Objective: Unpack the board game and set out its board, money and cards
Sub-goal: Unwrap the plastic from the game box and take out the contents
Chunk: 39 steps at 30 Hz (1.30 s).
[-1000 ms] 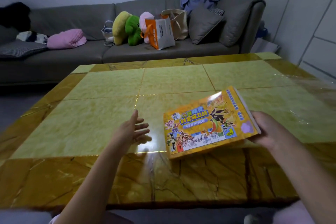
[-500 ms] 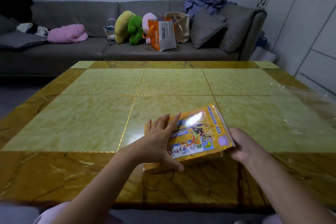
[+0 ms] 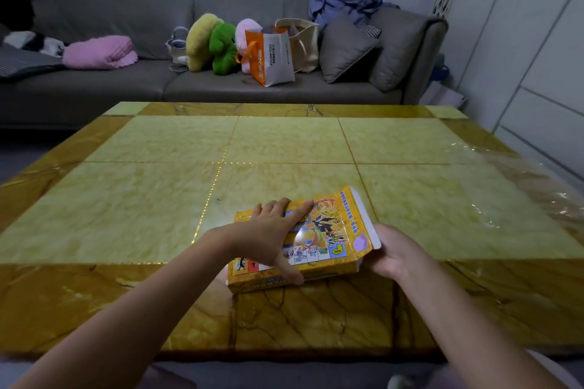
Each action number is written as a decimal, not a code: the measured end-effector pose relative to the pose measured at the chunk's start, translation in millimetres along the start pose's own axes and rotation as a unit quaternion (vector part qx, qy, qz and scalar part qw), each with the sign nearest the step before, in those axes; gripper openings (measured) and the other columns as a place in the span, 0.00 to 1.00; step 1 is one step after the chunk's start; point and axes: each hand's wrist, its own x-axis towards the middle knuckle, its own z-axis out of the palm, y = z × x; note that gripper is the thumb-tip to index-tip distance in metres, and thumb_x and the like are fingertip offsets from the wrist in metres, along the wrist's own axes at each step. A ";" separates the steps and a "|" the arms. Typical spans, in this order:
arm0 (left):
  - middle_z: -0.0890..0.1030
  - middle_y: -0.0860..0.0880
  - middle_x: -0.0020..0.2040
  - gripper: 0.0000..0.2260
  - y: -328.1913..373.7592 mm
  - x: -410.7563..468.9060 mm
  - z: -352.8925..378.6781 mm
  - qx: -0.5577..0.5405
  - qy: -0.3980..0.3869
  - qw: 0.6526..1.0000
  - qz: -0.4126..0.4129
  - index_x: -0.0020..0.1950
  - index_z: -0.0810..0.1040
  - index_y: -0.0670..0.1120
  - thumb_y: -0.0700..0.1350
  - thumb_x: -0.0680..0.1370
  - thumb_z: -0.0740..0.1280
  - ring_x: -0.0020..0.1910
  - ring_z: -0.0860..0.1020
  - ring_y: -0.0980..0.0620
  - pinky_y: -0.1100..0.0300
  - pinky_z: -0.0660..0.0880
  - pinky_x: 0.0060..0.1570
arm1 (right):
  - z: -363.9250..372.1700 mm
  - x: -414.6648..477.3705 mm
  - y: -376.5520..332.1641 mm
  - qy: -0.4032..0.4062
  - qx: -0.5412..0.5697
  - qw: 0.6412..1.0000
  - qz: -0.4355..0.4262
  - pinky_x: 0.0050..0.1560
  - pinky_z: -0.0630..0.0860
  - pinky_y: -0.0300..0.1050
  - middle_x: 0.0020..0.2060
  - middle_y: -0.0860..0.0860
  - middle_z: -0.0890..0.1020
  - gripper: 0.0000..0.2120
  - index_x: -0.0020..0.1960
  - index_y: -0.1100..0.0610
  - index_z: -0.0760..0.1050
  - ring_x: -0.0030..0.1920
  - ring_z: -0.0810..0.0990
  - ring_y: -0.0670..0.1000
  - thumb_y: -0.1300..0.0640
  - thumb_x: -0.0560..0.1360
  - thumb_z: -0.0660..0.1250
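A flat yellow board game box [image 3: 328, 237] with cartoon figures on its lid lies near the front middle of the yellow marble table [image 3: 142, 208]. My left hand [image 3: 271, 234] lies spread over the box's left half, fingers straight on the lid and thumb down its front edge. My right hand [image 3: 392, 254] holds the box's right end, where a white flap stands open; its fingers are under the box and mostly hidden. The box is closed on top, and its contents are out of sight.
A grey sofa [image 3: 284, 91] behind the table carries plush toys [image 3: 215, 44], an orange-and-white bag [image 3: 271, 57], cushions, a pink blanket [image 3: 101, 52] and blue clothes. Clear plastic film [image 3: 537, 186] covers the table's right edge. White cabinets stand at the right.
The box came down from my right hand's raised hold onto the table and moved left. My left hand went from hovering open beside it to lying flat on the lid.
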 end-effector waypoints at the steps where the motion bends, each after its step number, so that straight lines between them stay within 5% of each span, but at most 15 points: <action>1: 0.41 0.44 0.78 0.59 -1.3 -0.9 0.0 0.001 -0.002 1.000 -0.001 0.75 0.31 0.60 0.67 0.63 0.74 0.76 0.41 0.39 0.43 0.43 0.73 | -1.5 1.6 -0.6 0.009 -0.011 1.000 0.003 0.35 0.80 0.50 0.35 0.60 0.83 0.13 0.45 0.66 0.77 0.34 0.83 0.56 0.70 0.78 0.54; 8: 0.41 0.46 0.78 0.59 -20.9 -14.3 -1.6 -0.009 -0.001 1.000 -0.029 0.75 0.32 0.60 0.66 0.63 0.74 0.76 0.42 0.41 0.44 0.46 0.73 | -30.5 1.8 -27.1 0.054 0.053 0.997 0.004 0.37 0.81 0.53 0.43 0.60 0.80 0.08 0.52 0.66 0.75 0.44 0.80 0.56 0.64 0.80 0.59; 12: 0.43 0.48 0.78 0.60 -37.0 -27.0 0.9 -0.006 -0.009 0.999 -0.051 0.75 0.32 0.61 0.69 0.59 0.74 0.76 0.44 0.42 0.45 0.48 0.73 | -41.9 6.7 -33.9 0.070 0.047 0.996 -0.004 0.28 0.81 0.47 0.42 0.59 0.79 0.07 0.50 0.67 0.75 0.42 0.79 0.55 0.65 0.80 0.59; 17: 0.43 0.48 0.77 0.60 -55.9 -40.9 5.0 -0.007 -0.016 0.997 -0.073 0.72 0.30 0.65 0.74 0.53 0.67 0.76 0.44 0.41 0.44 0.48 0.73 | -45.6 13.1 -36.8 0.067 0.002 0.998 -0.002 0.36 0.81 0.50 0.43 0.60 0.79 0.07 0.50 0.66 0.75 0.45 0.79 0.55 0.65 0.80 0.59; 23: 0.44 0.47 0.77 0.61 -60.9 -42.6 4.9 -0.015 -0.009 0.997 -0.077 0.73 0.31 0.64 0.75 0.52 0.66 0.76 0.45 0.42 0.46 0.47 0.74 | -57.1 25.5 -43.1 0.123 0.005 0.992 -0.029 0.22 0.77 0.44 0.30 0.57 0.83 0.09 0.49 0.65 0.75 0.29 0.83 0.52 0.62 0.81 0.58; 27: 0.46 0.46 0.77 0.62 -63.9 -40.3 5.6 -0.017 -0.004 0.996 -0.085 0.73 0.31 0.64 0.77 0.50 0.64 0.76 0.47 0.42 0.47 0.48 0.74 | -66.4 28.0 -48.0 0.126 -0.111 0.981 -0.096 0.37 0.82 0.49 0.41 0.59 0.84 0.19 0.53 0.65 0.78 0.36 0.83 0.56 0.48 0.78 0.64; 30: 0.46 0.46 0.77 0.62 -64.7 -37.7 6.2 -0.013 -0.003 0.996 -0.087 0.72 0.29 0.65 0.78 0.50 0.64 0.76 0.47 0.41 0.46 0.49 0.73 | -67.5 29.9 -47.1 0.148 -0.162 0.971 -0.095 0.28 0.74 0.41 0.44 0.57 0.80 0.20 0.61 0.59 0.72 0.34 0.78 0.53 0.45 0.78 0.62; 32: 0.46 0.46 0.77 0.61 -69.7 -37.7 5.1 -0.027 0.011 0.996 -0.089 0.69 0.27 0.68 0.78 0.50 0.65 0.76 0.48 0.41 0.45 0.52 0.73 | -71.0 34.3 -47.2 0.182 -0.162 0.966 -0.090 0.33 0.72 0.43 0.44 0.56 0.78 0.21 0.63 0.58 0.71 0.36 0.77 0.54 0.43 0.79 0.60; 36: 0.49 0.47 0.76 0.59 -85.7 -42.0 -0.9 -0.068 0.069 0.991 -0.097 0.66 0.28 0.72 0.78 0.50 0.67 0.75 0.53 0.42 0.46 0.57 0.73 | -69.4 34.8 -44.5 0.214 -0.241 0.944 -0.067 0.62 0.73 0.58 0.60 0.64 0.77 0.32 0.59 0.61 0.76 0.60 0.76 0.66 0.34 0.73 0.62; 39: 0.52 0.48 0.75 0.59 -91.7 -46.8 -10.0 -0.104 0.097 0.984 -0.103 0.68 0.31 0.72 0.78 0.51 0.69 0.73 0.57 0.43 0.44 0.60 0.71 | -55.9 29.3 -39.7 0.198 -0.322 0.922 -0.088 0.61 0.70 0.51 0.66 0.62 0.74 0.38 0.69 0.64 0.69 0.65 0.73 0.62 0.36 0.71 0.67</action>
